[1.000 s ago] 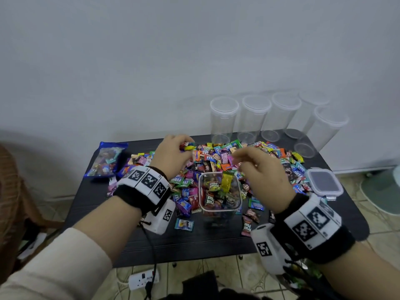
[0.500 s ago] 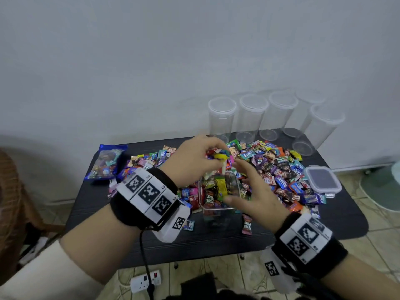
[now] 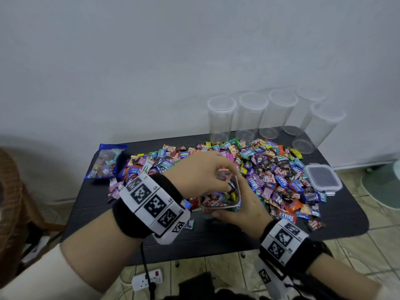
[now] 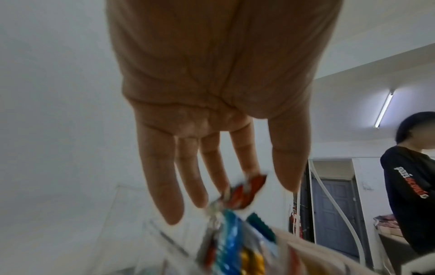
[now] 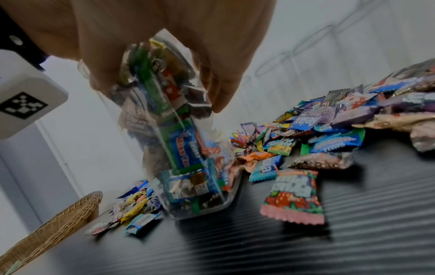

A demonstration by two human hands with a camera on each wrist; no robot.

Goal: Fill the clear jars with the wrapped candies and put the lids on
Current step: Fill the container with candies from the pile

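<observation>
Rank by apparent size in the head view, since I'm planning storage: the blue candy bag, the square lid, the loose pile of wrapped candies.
1. pile of wrapped candies
2. blue candy bag
3. square lid; looks only slightly smaller than the bag, so that order is unsure.

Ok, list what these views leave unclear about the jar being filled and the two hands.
- Fill level of the square jar: head view, left hand covers the mouth.
- Whether the left hand still pinches the red candy: left wrist view, motion blur.
- Right hand fingers: head view, hidden behind the jar.

Left hand (image 3: 201, 174) now over the jar (image 3: 220, 198), right hand (image 3: 240, 211) newly around it.
</observation>
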